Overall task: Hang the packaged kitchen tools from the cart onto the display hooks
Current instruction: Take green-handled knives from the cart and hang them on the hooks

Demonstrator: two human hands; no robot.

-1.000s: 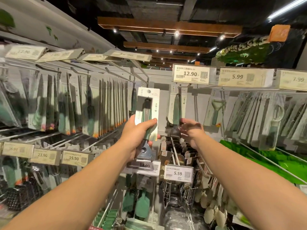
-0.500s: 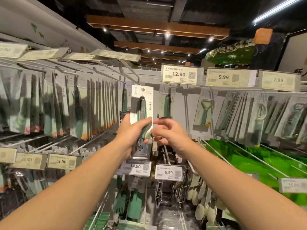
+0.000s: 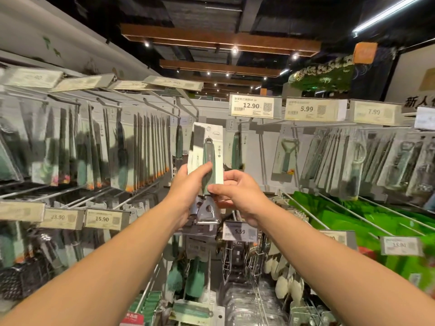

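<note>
left fingers (image 3: 204,166): curled across card front, thumb behind; firm hold on the pack at mid-height.
right fingers (image 3: 215,188): thumb and forefinger pinched at the pack's lower right edge, by the handle base; other fingers loosely curled.
left hand (image 3: 188,187): carries the weight; right hand (image 3: 237,196): steadies only.
pack (image 3: 208,154): carded peeler, green handle up, steel head hanging below the card at about wrist level. Held upright in front of the hook rows, centre of view.
long axis: vertical, slight tilt; hang hole at card top, above both hands.
key relation: hole sits up and away from the fingers, near level with the upper hooks (image 3: 188,102); the target hook tip can't be picked out for sure.
nearer hand: left, already round the card; likely does the push onto the hook.
step: lining up the hole, not yet hung.
next: raise and slide the card back along a hook, judged.
risk: hole missing the tip; card bending.
tags: 12.90 tag (image 3: 254,105) above right, 5.59 tag (image 3: 239,231) below the hands.
cart: not in view.
</note>
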